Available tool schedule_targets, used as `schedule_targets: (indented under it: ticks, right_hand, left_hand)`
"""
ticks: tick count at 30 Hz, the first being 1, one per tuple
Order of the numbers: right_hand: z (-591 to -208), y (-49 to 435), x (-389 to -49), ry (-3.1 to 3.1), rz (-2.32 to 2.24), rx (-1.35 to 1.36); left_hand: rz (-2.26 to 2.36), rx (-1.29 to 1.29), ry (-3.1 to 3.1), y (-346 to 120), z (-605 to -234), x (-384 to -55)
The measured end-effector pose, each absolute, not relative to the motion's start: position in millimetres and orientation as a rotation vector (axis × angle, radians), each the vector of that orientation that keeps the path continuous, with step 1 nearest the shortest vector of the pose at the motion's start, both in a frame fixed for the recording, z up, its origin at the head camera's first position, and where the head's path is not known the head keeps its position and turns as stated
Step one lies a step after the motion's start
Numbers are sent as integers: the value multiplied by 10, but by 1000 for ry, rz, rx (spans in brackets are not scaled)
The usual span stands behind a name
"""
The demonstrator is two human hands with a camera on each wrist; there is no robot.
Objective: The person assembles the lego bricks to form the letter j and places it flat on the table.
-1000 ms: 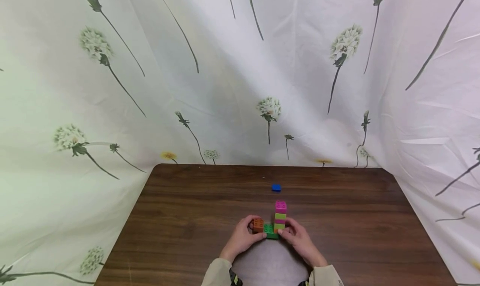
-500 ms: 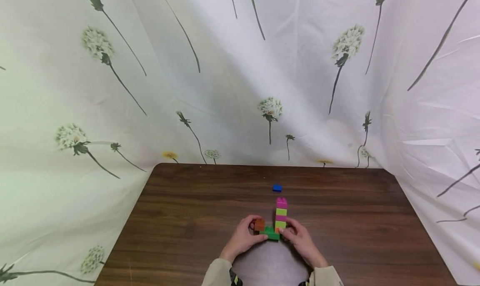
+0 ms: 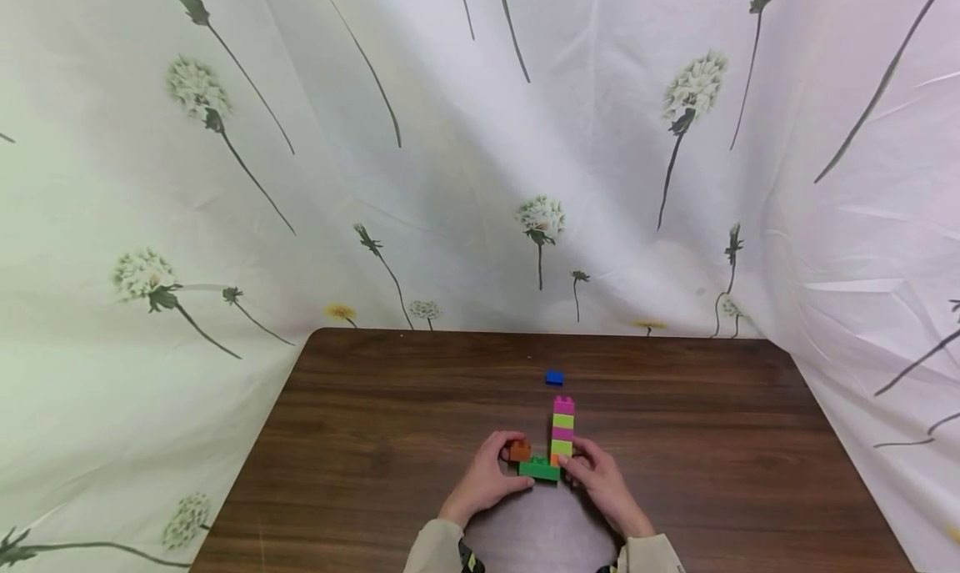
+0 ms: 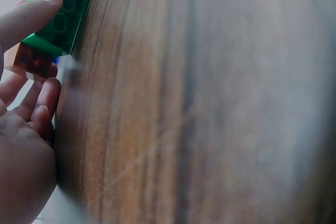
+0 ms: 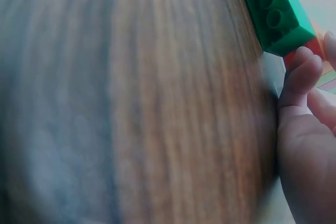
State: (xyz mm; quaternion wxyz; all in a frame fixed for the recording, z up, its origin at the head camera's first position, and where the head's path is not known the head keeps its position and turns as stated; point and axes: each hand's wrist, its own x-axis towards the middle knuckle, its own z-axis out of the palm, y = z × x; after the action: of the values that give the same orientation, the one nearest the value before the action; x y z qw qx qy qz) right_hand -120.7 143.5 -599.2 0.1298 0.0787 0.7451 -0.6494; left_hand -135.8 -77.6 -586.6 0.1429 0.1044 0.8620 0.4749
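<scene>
Both hands hold one build of toy building bricks between them. Its base is a long green brick (image 3: pixel 539 470), and the tubes of its hollow underside face both wrist cameras. A brown-orange brick (image 3: pixel 520 451) sits on its left end. On the right end rises a tower (image 3: pixel 563 423) of stacked lime and pink bricks over a small orange brick (image 3: pixel 555 459). My left hand (image 3: pixel 484 478) has its fingers curled behind the brown-orange brick, its thumb by the green brick's lower edge. My right hand (image 3: pixel 599 479) pinches the tower's foot, thumb in front.
A lone blue brick (image 3: pixel 554 378) lies farther back on the dark wood table (image 3: pixel 390 406). A white cloth (image 3: pixel 465 248) printed with dandelions hangs behind the table and along its sides.
The build has tipped back, so its front faces show more and its stud tops less. My left thumb has shifted lower on the green brick. The right hand keeps its grip.
</scene>
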Motion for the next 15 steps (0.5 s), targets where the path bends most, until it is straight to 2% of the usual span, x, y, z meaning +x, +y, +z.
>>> schedule_targets:
  ticks: [15]
  right_hand:
    - [-6013,1424,-1218,2142,-1931,254]
  left_hand:
    - [1367,343,2520,-791,-5872,-1346]
